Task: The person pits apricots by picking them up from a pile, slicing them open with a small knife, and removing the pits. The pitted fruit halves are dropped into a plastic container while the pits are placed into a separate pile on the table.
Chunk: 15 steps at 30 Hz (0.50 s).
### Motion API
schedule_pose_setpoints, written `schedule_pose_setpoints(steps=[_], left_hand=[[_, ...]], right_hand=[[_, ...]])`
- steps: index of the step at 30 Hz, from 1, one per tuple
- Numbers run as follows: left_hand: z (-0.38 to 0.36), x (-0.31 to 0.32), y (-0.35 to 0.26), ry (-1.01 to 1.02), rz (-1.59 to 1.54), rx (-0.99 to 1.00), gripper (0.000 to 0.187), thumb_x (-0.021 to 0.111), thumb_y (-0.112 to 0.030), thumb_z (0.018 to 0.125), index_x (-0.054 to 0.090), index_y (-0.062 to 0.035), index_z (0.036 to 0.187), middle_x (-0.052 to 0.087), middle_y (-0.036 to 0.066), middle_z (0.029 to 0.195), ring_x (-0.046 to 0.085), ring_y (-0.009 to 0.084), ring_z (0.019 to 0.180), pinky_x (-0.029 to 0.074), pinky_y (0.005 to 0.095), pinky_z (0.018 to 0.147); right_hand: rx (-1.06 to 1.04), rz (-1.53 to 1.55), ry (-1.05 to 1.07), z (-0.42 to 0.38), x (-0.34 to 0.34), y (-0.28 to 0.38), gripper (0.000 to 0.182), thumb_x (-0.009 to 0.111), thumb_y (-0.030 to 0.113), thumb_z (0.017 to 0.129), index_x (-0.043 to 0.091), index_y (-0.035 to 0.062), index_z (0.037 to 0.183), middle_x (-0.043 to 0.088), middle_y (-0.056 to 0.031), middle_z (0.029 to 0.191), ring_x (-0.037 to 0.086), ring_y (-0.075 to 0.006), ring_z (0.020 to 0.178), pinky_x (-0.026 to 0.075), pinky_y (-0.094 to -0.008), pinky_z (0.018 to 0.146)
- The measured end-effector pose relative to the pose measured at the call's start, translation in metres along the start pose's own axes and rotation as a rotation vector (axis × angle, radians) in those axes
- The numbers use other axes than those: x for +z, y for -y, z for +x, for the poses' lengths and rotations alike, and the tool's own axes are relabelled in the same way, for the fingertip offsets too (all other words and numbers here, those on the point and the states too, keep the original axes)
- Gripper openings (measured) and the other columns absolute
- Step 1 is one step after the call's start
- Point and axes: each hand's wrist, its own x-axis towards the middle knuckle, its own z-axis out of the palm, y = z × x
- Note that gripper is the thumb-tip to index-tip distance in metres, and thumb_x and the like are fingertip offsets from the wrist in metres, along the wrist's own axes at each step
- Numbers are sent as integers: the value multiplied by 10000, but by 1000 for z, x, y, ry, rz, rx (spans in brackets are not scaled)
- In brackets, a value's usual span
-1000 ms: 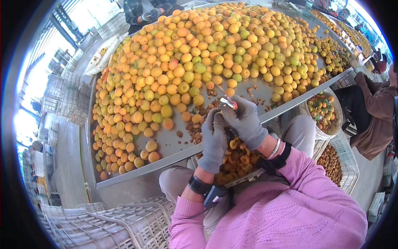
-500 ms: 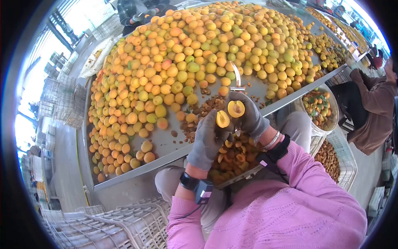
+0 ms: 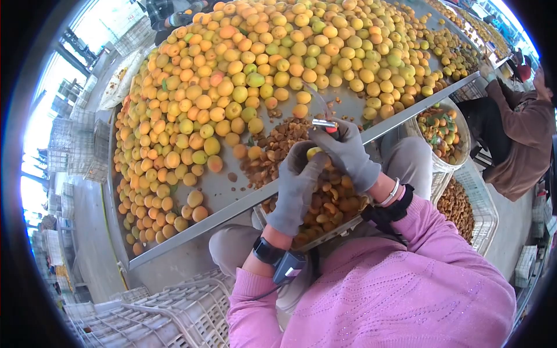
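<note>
My left hand [image 3: 297,184], in a grey glove, has its fingers curled around a piece of apricot [image 3: 313,152], held over the crate of halved apricots [image 3: 333,200]. Close beside it my gloved right hand [image 3: 346,152] grips a knife [image 3: 325,123] with a metal collar and a curved, blurred blade pointing up and away. Beyond both hands lies a pile of brown pits [image 3: 281,145] on the metal table [image 3: 229,194], with a large heap of whole apricots [image 3: 203,104] behind it.
A raised metal edge [image 3: 203,230] runs along the table's near side. To the right stand a bucket of fruit scraps [image 3: 444,133] and a crate of pits [image 3: 455,209]; a co-worker [image 3: 519,127] sits farther right. White crates [image 3: 168,313] are at the lower left.
Two open apricot halves showed between my hands before; now only a small part of fruit shows at my left fingers. The knife has tilted, and the view has shifted slightly.
</note>
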Motion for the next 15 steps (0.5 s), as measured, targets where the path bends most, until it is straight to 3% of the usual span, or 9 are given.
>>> schedule_pose_setpoints(steps=[3, 5, 8, 13, 15], left_hand=[[8, -8, 1, -1, -103, 106, 226, 661, -122, 897, 569, -50, 1090, 623, 36, 970, 616, 109, 851, 543, 255, 728], [6, -14, -11, -9, -377, 29, 178, 608, -157, 919, 544, -56, 1051, 601, 49, 983, 624, 138, 886, 564, 281, 746], [11, -26, -15, 66, -471, 11, 144, 564, -187, 929, 535, -64, 997, 581, 59, 985, 626, 158, 887, 572, 295, 769], [17, -24, -9, -51, -523, 54, 202, 570, -207, 917, 556, -60, 1056, 595, 67, 969, 635, 166, 877, 566, 280, 750], [18, -28, -7, -104, 689, 670, 208, 532, -226, 953, 577, -59, 1068, 603, 39, 912, 636, 150, 857, 545, 268, 729]], right_hand=[[-26, 35, -115, 10, 16, 7, 174, 695, 156, 892, 678, -5, 955, 646, 20, 769, 548, -30, 664, 427, -196, 559], [-2, 91, -112, 15, 23, 34, 202, 663, 208, 916, 660, 7, 892, 598, 25, 648, 492, -34, 522, 355, -198, 455], [-80, 310, -120, 28, 51, 58, 235, 638, 228, 928, 623, 30, 805, 533, 25, 559, 436, -52, 425, 302, -216, 395], [-106, 259, -112, 40, 79, 53, 217, 664, 181, 913, 598, 32, 770, 515, 14, 544, 438, -50, 412, 313, -213, 383], [-91, 271, -91, 37, 85, 49, 214, 667, 179, 910, 599, 31, 771, 514, 18, 550, 436, -48, 416, 313, -215, 385]])
